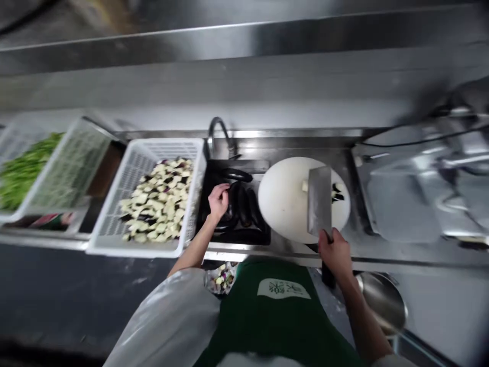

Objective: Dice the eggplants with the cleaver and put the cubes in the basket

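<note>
Loaded steel table (pixel 382 253). Looks like plenty done: eggplant chunks (pixel 162 199) heaped in a white crate (pixel 114 245) along the front edge. Still uncut: whole eggplants (pixel 242 204) between crate and cutting board (pixel 284 214). Left hand (pixel 219 201) stretched over these, fingers curled, can't tell if gripping. Right hand (pixel 336 253) near the front edge, fingers wrapped round the cleaver (pixel 319 201), blade toward the back edge.

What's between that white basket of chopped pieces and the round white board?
In the head view, a cluster of whole dark eggplants lies between them, with the person's left hand there too; an arched tap stands farther back.
</note>
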The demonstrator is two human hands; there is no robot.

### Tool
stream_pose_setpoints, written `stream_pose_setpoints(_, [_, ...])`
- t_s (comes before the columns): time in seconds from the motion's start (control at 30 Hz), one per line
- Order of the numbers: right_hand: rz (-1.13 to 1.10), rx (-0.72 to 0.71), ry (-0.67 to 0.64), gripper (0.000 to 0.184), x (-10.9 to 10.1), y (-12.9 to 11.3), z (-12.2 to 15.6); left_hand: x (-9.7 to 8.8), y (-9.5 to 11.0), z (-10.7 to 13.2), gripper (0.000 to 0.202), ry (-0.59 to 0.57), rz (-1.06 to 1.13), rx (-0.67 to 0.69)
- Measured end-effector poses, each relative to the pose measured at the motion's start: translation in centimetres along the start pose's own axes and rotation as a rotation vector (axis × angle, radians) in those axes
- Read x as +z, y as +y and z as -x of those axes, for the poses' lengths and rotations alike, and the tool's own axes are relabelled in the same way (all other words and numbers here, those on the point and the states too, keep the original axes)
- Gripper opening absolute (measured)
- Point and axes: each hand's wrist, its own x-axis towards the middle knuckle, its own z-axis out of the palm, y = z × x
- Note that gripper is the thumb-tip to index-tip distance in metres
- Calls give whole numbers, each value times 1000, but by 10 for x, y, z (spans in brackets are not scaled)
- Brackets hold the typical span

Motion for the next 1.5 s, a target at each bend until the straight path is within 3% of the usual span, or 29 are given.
stream_pose_setpoints(0.13, [426, 210, 130, 25, -56, 72, -1, 142, 49, -31, 44, -545, 129, 194])
stream_pose_setpoints(0.23, [606, 278, 82, 27, -71, 98, -18, 231, 78, -41, 91, -873, 119, 274])
stream_pose_setpoints(0.33, [661, 293, -18, 31, -68, 104, -49, 297, 104, -46, 119, -1013, 79, 320])
stream_pose_setpoints(0.47, [679, 261, -135, 32, -52, 100, -93, 347, 144, -45, 121, -1074, 45, 442])
stream_pose_setpoints(0.63, [686, 170, -232, 31, -26, 85, -106, 359, 172, -33, 123, -1059, -49, 486])
stream_pose_setpoints(0.8, [472, 168, -232, 22, -11, 80, -89, 337, 162, -18, 118, -1018, -63, 468])
stream_pose_setpoints(1.0, [-284, 343, -232, 27, -13, 146, -72, 313, 150, 4, 106, -957, -56, 393])
stream_pose_setpoints(1.13, [-522, 390, -237, 40, -6, 172, -70, 317, 160, 12, 102, -929, -62, 349])
stream_pose_setpoints(1.3, [-553, 356, -293, 41, 19, 144, -80, 325, 166, 17, 91, -887, -77, 328])
stream_pose_setpoints(1.5, [-658, 371, -227, 41, 50, 119, -81, 324, 161, 27, 72, -761, -12, 257])
